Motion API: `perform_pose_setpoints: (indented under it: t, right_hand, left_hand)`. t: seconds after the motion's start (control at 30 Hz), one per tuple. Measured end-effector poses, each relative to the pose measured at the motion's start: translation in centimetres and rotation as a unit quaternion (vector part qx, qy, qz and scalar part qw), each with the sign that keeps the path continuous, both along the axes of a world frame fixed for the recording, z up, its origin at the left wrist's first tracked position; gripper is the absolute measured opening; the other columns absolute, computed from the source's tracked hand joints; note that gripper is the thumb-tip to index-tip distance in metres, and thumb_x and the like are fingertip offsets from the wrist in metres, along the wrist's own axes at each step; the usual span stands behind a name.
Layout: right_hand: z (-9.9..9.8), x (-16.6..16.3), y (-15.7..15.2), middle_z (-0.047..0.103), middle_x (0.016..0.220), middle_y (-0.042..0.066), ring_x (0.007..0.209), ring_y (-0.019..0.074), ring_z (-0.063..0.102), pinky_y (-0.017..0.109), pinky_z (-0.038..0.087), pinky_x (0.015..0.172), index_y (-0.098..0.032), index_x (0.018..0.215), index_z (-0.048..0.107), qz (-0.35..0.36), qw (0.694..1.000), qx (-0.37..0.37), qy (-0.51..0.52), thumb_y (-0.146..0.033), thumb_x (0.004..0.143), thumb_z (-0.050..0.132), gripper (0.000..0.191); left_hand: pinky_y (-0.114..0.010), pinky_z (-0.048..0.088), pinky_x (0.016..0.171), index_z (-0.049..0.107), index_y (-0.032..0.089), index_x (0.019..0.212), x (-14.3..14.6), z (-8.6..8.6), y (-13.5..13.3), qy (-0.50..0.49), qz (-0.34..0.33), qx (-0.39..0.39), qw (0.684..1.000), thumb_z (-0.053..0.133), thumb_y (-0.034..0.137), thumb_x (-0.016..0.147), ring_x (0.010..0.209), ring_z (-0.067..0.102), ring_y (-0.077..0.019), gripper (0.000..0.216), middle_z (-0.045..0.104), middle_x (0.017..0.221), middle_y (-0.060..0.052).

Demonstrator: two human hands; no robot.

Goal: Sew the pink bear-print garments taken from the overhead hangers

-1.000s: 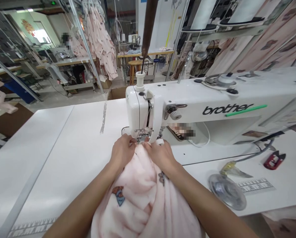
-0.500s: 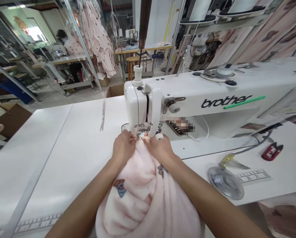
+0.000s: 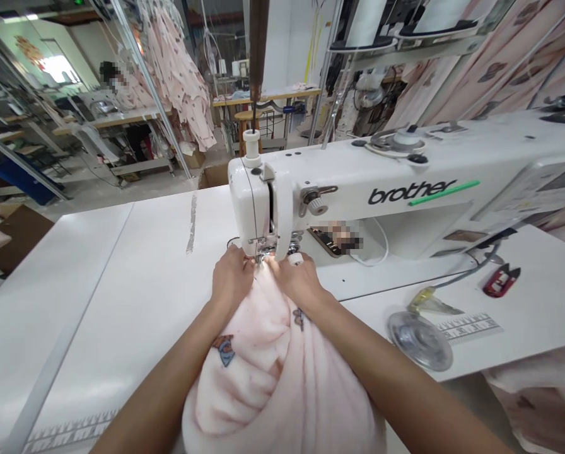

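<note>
A pale pink, soft plush fabric with small brown-and-blue printed figures [image 3: 263, 384] lies bunched between the person's forearms, its far end narrowing to the metal presser foot [image 3: 259, 258] of a glossy white sewing machine [image 3: 339, 183]. The left hand [image 3: 232, 276] pinches that end just left of the foot; the right hand [image 3: 297, 279] pinches it just right, though fingertips on both sides are partly hidden. Gripping so near the foot, from both sides, probably keeps the layers flat and lined up there, while the loose bulk hangs toward the body, out of the way.

The smooth white tabletop [image 3: 159, 277] spreads around the machine, likely so cloth slides easily. To the right, a clear round plastic dish [image 3: 419, 340] and a red-and-black pronged tool [image 3: 501, 280] sit apart from the fabric, presumably within reach.
</note>
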State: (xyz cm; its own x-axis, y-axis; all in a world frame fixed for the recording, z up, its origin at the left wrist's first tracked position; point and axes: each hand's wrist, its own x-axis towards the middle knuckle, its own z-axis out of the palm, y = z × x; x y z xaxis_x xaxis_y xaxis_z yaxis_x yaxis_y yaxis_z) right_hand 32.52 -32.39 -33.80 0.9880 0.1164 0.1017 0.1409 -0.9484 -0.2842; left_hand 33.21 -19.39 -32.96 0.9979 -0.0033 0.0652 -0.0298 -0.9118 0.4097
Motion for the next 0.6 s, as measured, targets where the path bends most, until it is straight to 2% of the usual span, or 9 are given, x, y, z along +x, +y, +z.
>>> perform_pose_setpoints:
  t: [0.2, 0.43, 0.6]
  right_hand:
    - [-0.4, 0.1, 0.0, 0.066, 0.090, 0.011, 0.084, 0.0229, 0.059, 0.029, 0.036, 0.066, -0.014, 0.092, 0.061, -0.008, 1.000, 0.014, -0.008, -0.025, 0.091, 0.038, 0.026]
    - [-1.1, 0.6, 0.0, 0.065, 0.088, 0.011, 0.083, 0.0211, 0.059, 0.026, 0.038, 0.067, -0.015, 0.089, 0.061, -0.016, 0.998, 0.063, -0.016, -0.027, 0.089, 0.042, 0.023]
    - [-0.5, 0.0, -1.1, 0.065, 0.083, 0.007, 0.078, 0.0192, 0.059, 0.024, 0.039, 0.064, -0.017, 0.086, 0.060, 0.033, 0.992, 0.122, -0.018, -0.030, 0.090, 0.040, 0.025]
  left_hand:
    - [-0.029, 0.039, 0.066, 0.052, 0.018, 0.079, 0.0, -0.2, 0.1, -0.005, -0.012, -0.020, 1.000, 0.041, 0.017, 0.078, 0.083, 0.057, -0.0233, 0.011, 0.058, 0.090, -0.008]
    - [-0.026, 0.040, 0.067, 0.058, 0.019, 0.087, 0.1, 0.3, 0.7, 0.003, -0.037, -0.078, 0.996, 0.042, 0.017, 0.077, 0.082, 0.058, -0.0191, 0.018, 0.060, 0.089, -0.004]
    - [-0.025, 0.041, 0.068, 0.059, 0.021, 0.090, 0.0, 0.4, 1.1, 0.010, -0.044, -0.125, 0.991, 0.044, 0.020, 0.077, 0.083, 0.058, -0.0177, 0.020, 0.063, 0.089, -0.002]
